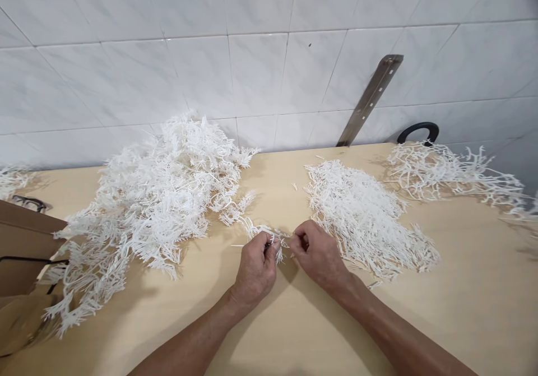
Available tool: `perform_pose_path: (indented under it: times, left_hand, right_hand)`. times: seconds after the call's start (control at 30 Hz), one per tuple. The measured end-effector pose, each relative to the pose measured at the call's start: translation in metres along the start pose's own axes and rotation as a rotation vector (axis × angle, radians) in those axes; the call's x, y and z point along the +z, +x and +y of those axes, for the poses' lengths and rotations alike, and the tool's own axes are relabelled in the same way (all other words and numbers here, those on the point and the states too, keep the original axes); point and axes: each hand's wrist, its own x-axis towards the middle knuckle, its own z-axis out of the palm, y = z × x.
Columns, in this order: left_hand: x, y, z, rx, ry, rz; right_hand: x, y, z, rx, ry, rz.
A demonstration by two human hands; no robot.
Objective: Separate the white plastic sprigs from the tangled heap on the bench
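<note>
Between my hands is a white branching plastic sprig [254, 229], held just above the table near the middle. My left hand [257, 264] is closed in a pinch on its stem, and a few twigs poke out past the fingers. Close to its right end, my right hand [317, 253] has thumb and forefinger pressed together at a twig tip; the small part in the pinch is hard to make out. Left of my hands lies a big heap of fluffy white sprigs [163, 196]. A flatter pile of small white pieces [357, 213] lies beside my right hand.
Bare, leafless white branches [454, 174] lie at the far right, before a black curved handle [420, 132]. A metal strip [370, 101] leans on the tiled wall. At the left edge stand a brown cardboard box [25, 247] and some glasses [29, 201] on the wooden table [294, 320].
</note>
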Motion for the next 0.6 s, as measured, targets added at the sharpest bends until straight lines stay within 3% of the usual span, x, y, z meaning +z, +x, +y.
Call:
perform_pose_path:
  times: [0.07,0.2,0.33,0.4,0.5,0.6]
  left_hand:
    - [0.0,0.001,0.001,-0.044,-0.071,-0.001]
    - [-0.001,0.003,0.002,-0.112,-0.266,0.019]
    - [-0.002,0.005,0.005,-0.12,-0.357,0.04]
    - [-0.003,0.005,0.007,-0.127,-0.367,0.04]
    - [-0.004,0.005,0.008,-0.122,-0.347,0.045]
    - [-0.004,0.005,0.006,-0.103,-0.329,0.05]
  right_hand:
    - [-0.009,0.007,0.008,0.02,-0.06,0.088]
    - [-0.039,0.021,0.025,0.262,-0.102,0.228]
    - [-0.059,0.027,0.028,0.277,-0.197,0.34]
    - [-0.057,0.024,0.021,0.325,-0.069,0.21]
    - [-0.042,0.016,0.002,0.459,0.31,-0.211]
    - [-0.023,0.007,-0.013,0.491,0.503,-0.462]
